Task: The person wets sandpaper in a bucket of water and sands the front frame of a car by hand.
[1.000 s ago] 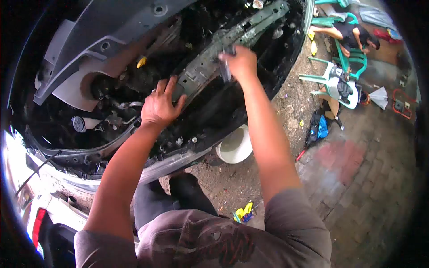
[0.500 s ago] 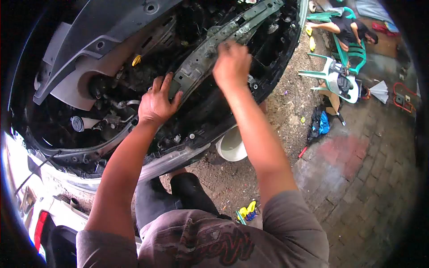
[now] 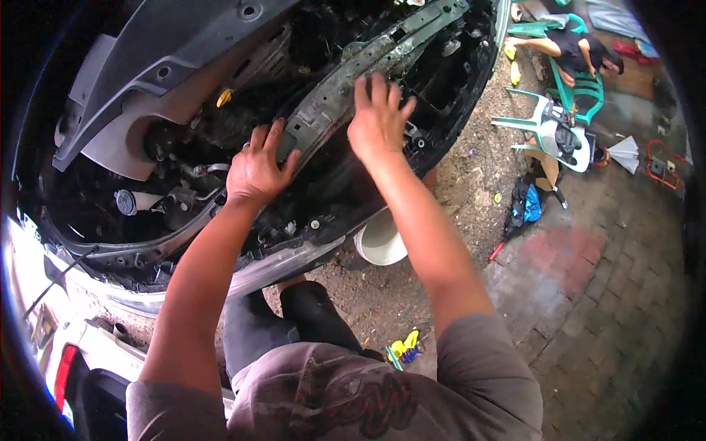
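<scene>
A long grey metal crossbar (image 3: 323, 103) runs diagonally across the front of a car's engine bay. My left hand (image 3: 256, 167) rests at the bar's near-left end, its fingers stretched over the metal and the thumb apart. My right hand (image 3: 376, 126) is at the bar's right-hand edge, fingers spread and nothing seen in them. Whether its fingertips touch the metal I cannot tell. Left of my left hand, a round-capped reservoir neck (image 3: 132, 202) stands in the bay. A yellow dipstick handle (image 3: 224, 98) shows beyond it.
A white bucket (image 3: 382, 242) stands on the ground below the bumper edge (image 3: 287, 266). To the right are a white chair (image 3: 570, 143), a green chair (image 3: 585, 95) with a person (image 3: 577, 55) near it, and a blue bag (image 3: 532, 202). Yellow-and-blue items (image 3: 404, 345) lie near my body.
My right hand has slid slightly down along the bar's edge, and its curled fingers have spread apart. My left hand stays where it was.
</scene>
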`<state>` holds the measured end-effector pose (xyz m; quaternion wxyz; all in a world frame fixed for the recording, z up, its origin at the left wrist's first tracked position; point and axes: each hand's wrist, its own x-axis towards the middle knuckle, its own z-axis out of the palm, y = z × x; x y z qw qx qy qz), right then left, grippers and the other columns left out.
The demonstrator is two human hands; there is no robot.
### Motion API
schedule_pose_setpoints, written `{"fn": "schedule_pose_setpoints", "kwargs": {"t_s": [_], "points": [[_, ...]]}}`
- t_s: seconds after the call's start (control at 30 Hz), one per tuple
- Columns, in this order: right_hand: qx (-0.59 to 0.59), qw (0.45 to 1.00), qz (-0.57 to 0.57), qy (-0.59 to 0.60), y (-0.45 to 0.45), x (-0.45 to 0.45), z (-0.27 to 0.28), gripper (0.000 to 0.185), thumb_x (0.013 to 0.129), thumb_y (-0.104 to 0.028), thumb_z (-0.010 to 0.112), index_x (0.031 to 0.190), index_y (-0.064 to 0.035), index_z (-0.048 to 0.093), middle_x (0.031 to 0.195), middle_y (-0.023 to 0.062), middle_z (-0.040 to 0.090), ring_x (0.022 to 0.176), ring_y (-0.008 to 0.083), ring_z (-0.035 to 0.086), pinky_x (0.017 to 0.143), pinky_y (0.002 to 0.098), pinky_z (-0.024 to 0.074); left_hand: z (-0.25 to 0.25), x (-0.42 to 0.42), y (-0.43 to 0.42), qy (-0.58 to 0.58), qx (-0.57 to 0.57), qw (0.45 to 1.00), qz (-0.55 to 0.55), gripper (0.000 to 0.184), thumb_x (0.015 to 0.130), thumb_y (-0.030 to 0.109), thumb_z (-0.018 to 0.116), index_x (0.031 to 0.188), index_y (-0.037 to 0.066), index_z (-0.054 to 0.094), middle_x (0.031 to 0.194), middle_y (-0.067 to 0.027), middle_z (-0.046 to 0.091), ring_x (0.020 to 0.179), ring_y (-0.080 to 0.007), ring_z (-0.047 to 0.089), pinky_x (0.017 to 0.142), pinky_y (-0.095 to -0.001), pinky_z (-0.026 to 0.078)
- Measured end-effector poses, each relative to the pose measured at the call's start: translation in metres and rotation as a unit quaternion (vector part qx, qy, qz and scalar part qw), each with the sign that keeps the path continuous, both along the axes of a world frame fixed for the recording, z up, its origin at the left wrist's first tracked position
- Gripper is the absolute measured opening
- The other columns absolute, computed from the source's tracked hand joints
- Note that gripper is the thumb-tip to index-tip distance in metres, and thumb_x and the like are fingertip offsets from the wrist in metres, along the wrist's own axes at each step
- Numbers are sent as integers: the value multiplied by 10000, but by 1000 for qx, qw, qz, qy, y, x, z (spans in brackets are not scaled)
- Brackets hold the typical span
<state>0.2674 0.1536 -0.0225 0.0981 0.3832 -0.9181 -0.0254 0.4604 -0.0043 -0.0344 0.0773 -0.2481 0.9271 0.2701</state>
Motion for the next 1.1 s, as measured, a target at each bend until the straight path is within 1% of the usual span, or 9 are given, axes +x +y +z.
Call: {"fn": "schedule_pose_setpoints", "kwargs": {"t_s": [0.03, 0.17, 0.27, 0.4, 0.47, 0.67, 0.8, 0.9, 1.1], "points": [[24, 999, -29, -17, -5, -11, 7, 512, 966, -154, 612, 1473, -83, 606, 1511, 162, 543, 1368, 411, 496, 1106, 765, 340, 1, 3, 2, -2, 1, 1000, -4, 722, 994, 503, 656, 1599, 165, 454, 1425, -195, 589, 1110, -462, 713, 921, -550, 612], [55, 994, -73, -56, -13, 9, 4, 623, 982, -198, 583, 1558, 25, 507, 1581, 200, 502, 1441, 441, 445, 1156, 797, 273, -5, 0, 1, 17, -11, 1000, -1, 714, 1014, 499, 647, 1606, 158, 438, 1427, -216, 592, 1164, -472, 686, 948, -561, 598], [101, 985, -95, -106, -12, 23, 8, 713, 962, -190, 619, 1616, 14, 420, 1692, 195, 343, 1553, 475, 312, 1158, 809, 266, 1, -2, 1, 14, -17, 1000, -3, 721, 1008, 509, 648, 1605, 160, 445, 1425, -212, 591, 1147, -461, 698, 940, -556, 602], [78, 985, -140, -64, -35, -3, 2, 725, 969, -188, 619, 1628, 16, 397, 1745, 202, 264, 1604, 501, 220, 1164, 834, 231, 2, -1, 2, 6, -11, 1000, -2, 729, 998, 518, 650, 1601, 156, 455, 1420, -210, 593, 1137, -453, 709, 942, -553, 602], [72, 972, -174, -142, -32, 14, 4, 730, 976, -177, 600, 1639, 25, 371, 1775, 209, 208, 1622, 509, 177, 1170, 835, 216, 1, -1, 1, 19, -17, 1000, 0, 730, 998, 516, 650, 1600, 153, 455, 1427, -208, 592, 1143, -454, 708, 945, -552, 602], [54, 984, -146, -90, -26, -2, -12, 784, 967, -184, 582, 1663, 44, 304, 1760, 233, 249, 1641, 479, 158, 1180, 840, 182, -1, 5, 2, 6, -6, 1000, -6, 724, 1000, 509, 647, 1598, 150, 454, 1450, -210, 586, 1156, -460, 703, 954, -549, 601], [79, 972, -152, -158, -26, 27, -3, 743, 991, -152, 553, 1652, 71, 300, 1756, 242, 258, 1645, 453, 169, 1194, 814, 207, -2, 0, 3, 26, -43, 999, -3, 714, 1005, 508, 643, 1595, 154, 454, 1439, -209, 590, 1167, -457, 699, 952, -549, 601], [48, 988, -124, -74, -20, 0, -12, 663, 1025, -165, 509, 1626, 71, 357, 1728, 248, 326, 1639, 436, 210, 1184, 830, 206, 3, -1, 2, -5, -15, 1000, -4, 713, 1006, 510, 641, 1597, 158, 452, 1449, -210, 586, 1172, -456, 697, 955, -545, 599], [62, 987, -103, -103, -15, 25, -14, 686, 1031, -163, 490, 1649, 76, 313, 1747, 254, 284, 1644, 450, 187, 1177, 851, 170, 1, -2, 3, 9, -29, 1000, -6, 718, 1003, 509, 644, 1600, 160, 452, 1482, -216, 572, 1172, -456, 696, 969, -541, 594]]}}
